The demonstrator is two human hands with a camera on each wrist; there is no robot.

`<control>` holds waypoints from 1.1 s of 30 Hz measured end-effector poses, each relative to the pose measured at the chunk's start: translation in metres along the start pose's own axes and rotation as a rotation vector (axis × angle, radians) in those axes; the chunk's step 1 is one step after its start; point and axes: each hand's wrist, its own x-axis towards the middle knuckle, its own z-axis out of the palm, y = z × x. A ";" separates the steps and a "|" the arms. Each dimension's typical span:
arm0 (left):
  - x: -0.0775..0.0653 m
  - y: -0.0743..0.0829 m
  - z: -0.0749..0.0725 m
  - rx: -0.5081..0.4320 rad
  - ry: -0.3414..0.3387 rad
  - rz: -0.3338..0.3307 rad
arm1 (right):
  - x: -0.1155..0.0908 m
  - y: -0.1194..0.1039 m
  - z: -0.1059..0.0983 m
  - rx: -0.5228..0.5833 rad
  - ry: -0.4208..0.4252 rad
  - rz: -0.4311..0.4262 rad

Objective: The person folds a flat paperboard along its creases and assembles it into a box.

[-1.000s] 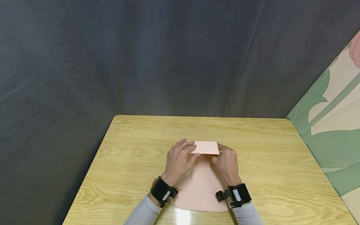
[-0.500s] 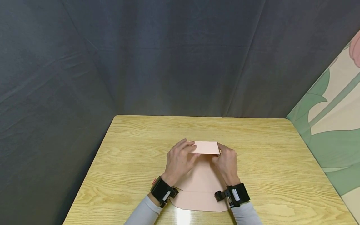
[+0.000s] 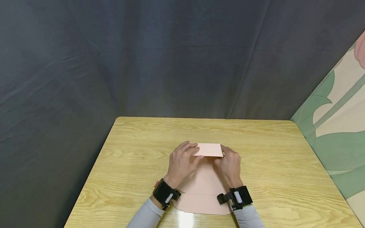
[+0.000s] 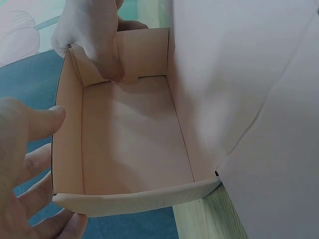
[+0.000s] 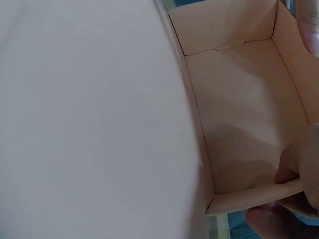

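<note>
A pale pink cardboard box (image 3: 209, 149) stands with its inside facing the person, its long lid panel (image 3: 203, 182) and end flap (image 3: 202, 202) reaching down toward the table's front. My left hand (image 3: 180, 162) holds its left part, thumb at the wall's edge and fingers spread along the outside. On the right, my right hand (image 3: 230, 164) pinches the short side wall, thumb inside the box and fingers outside. In the left wrist view the box floor (image 4: 132, 139) shows bare between folded walls. The lid panel (image 5: 94, 119) fills much of the right wrist view.
The wood-grain table (image 3: 285, 171) spreads round the box. Behind and left hangs a dark grey curtain (image 3: 176, 60); a floral cloth (image 3: 339, 133) borders the right side. Black cameras are strapped to both wrists.
The right wrist has shifted very slightly left. Both hands keep their hold, and the box stays where it was.
</note>
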 end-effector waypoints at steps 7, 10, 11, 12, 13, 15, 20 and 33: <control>0.001 0.000 -0.001 0.019 -0.015 -0.011 | 0.000 0.001 0.001 0.020 0.022 -0.002; 0.001 0.000 -0.001 0.021 -0.012 -0.011 | 0.000 0.001 0.001 0.026 0.033 -0.014; 0.000 0.000 0.000 0.020 -0.008 -0.009 | 0.000 0.001 0.001 0.026 0.036 -0.016; 0.000 0.000 0.000 0.019 -0.003 -0.006 | 0.000 0.001 0.002 0.027 0.039 -0.015; 0.000 0.000 0.000 0.018 0.003 -0.003 | 0.000 0.001 0.002 0.026 0.043 -0.015; 0.000 0.000 0.001 0.018 0.012 0.005 | -0.001 0.001 0.003 0.023 0.049 -0.013; -0.001 0.000 0.001 0.020 0.011 0.009 | -0.002 0.000 0.005 0.012 0.066 -0.007; 0.005 -0.003 -0.009 -0.038 -0.087 0.029 | -0.003 0.000 -0.002 0.024 -0.002 0.024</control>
